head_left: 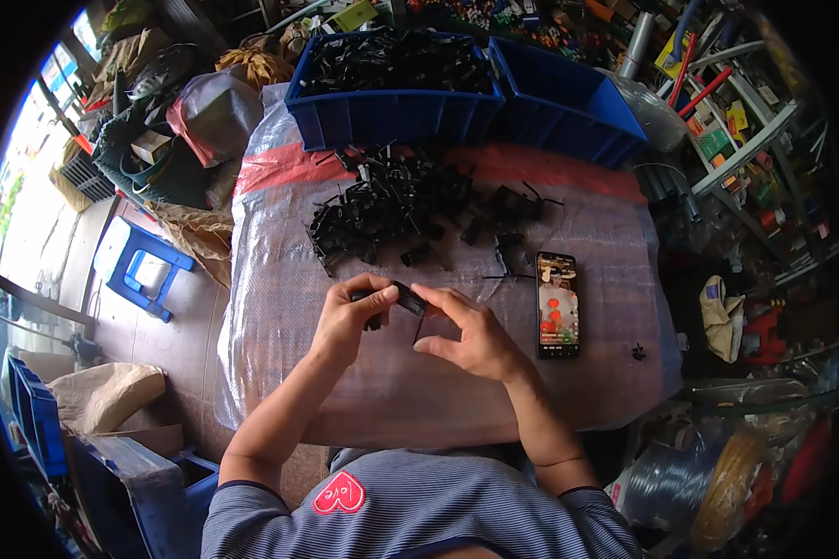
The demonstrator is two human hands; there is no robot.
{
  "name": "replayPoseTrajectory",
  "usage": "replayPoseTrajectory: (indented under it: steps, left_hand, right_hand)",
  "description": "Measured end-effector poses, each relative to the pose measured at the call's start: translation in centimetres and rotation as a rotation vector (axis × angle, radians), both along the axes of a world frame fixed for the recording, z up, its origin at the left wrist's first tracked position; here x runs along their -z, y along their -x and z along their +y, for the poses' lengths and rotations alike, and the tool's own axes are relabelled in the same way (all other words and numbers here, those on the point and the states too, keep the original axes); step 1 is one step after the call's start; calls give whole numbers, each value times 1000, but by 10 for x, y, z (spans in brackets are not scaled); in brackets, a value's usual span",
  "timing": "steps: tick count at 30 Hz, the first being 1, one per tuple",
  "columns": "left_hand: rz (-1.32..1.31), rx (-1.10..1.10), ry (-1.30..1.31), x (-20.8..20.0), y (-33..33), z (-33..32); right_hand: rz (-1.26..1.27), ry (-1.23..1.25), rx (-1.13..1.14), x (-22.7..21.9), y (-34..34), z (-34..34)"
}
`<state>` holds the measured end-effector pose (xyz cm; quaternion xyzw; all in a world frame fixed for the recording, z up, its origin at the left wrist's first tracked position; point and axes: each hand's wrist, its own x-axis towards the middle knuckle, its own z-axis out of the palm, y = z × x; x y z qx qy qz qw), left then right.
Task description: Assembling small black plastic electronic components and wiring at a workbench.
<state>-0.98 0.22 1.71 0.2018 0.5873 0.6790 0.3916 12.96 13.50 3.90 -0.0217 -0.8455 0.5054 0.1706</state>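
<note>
My left hand [347, 321] is closed around a small black plastic part [408, 300], its thumb pressed along the top. Opposite it, my right hand [471, 337] has its index fingertip at the part's right end and its thumb lower down. A thin dark strip [419, 326] runs down from the part to that thumb, so the right fingers seem to pinch it. The part's exact kind is too small to make out. Just beyond my hands lies a loose pile of similar black plastic parts [391, 210], with a few set apart on its right.
Everything rests on a woven plastic sheet [280, 373] with a red band. At the far edge stand a blue bin [391, 119] full of black parts and a second blue bin [569, 135]. A lit phone [557, 303] lies right of my hands, near a tiny black piece [639, 351].
</note>
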Motion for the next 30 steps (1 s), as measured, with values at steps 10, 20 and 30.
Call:
replayPoseTrajectory:
  steps: [10,20,30]
  left_hand:
    - [-98,111,62,11,-16,1]
    - [62,33,24,3,-26,1]
    - [-574,115,-302,29,17,4]
  right_hand:
    - [172,-604,250,25,10,-19]
    - [184,-605,282,42,16,-24]
    - [-246,-951,834,36,3,71]
